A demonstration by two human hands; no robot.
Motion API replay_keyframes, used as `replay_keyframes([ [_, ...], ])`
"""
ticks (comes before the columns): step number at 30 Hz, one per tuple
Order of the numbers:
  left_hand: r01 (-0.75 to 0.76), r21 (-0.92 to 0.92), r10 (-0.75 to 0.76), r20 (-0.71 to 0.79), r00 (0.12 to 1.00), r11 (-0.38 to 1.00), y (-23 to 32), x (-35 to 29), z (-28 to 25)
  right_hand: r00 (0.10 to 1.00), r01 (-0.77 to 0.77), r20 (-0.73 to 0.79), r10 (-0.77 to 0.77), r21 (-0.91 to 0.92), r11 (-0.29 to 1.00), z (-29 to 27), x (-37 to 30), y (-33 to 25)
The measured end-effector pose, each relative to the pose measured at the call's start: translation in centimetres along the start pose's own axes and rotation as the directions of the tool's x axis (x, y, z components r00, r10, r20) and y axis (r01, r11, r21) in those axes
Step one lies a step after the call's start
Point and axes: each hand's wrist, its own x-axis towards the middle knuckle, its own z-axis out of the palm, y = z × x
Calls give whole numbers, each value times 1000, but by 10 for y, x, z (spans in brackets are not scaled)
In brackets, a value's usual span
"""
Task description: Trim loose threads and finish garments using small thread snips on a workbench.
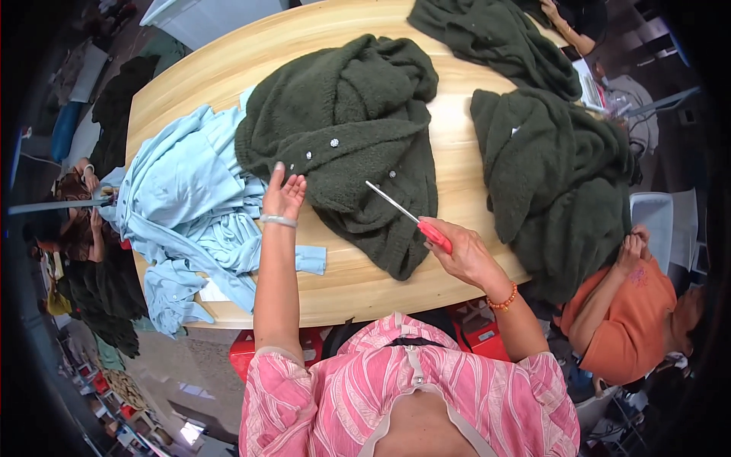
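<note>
A bulky dark green knitted cardigan (343, 99) lies bunched on the wooden table in front of me, with several shiny round buttons along its band. My left hand (285, 196) is open over the cardigan's left side, palm turned up and fingers apart, holding nothing. In my right hand (466, 255) are slim red-handled scissors (397, 202), their metal blades together and pointing up and left over the cardigan's lower right part. A silvery bangle circles my left wrist, and an orange bead bracelet my right.
Light blue garments (183, 167) are heaped on the left of the wooden table (457, 145). More dark green knitwear (556, 167) lies to the right and at the far right. A co-worker in orange (628, 320) sits at right, others at left and far right. A pale bin (213, 19) stands behind.
</note>
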Motion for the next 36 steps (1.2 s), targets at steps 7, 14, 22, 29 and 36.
replay_keyframes([
  [7, -792, 475, 523, 819, 238, -383, -26, -47, 68, 999, 3, -49, -8, -101, 995, -13, 18, -29],
  [14, -671, 448, 139, 876, 463, -591, -79, -15, 43, 992, -73, 66, 110, -416, 906, -11, 32, -43],
  [22, -715, 417, 169, 903, 395, -561, -108, 9, 45, 979, 88, 203, -5, -400, 912, 17, 94, -61],
  [29, -703, 428, 145, 893, 426, -568, -129, 17, 58, 954, 255, 259, -151, -435, 863, 34, 117, -49],
  [36, -919, 245, 342, 873, 348, 310, -110, -9, 56, 996, -44, 61, 68, -332, 942, -7, 62, -16],
])
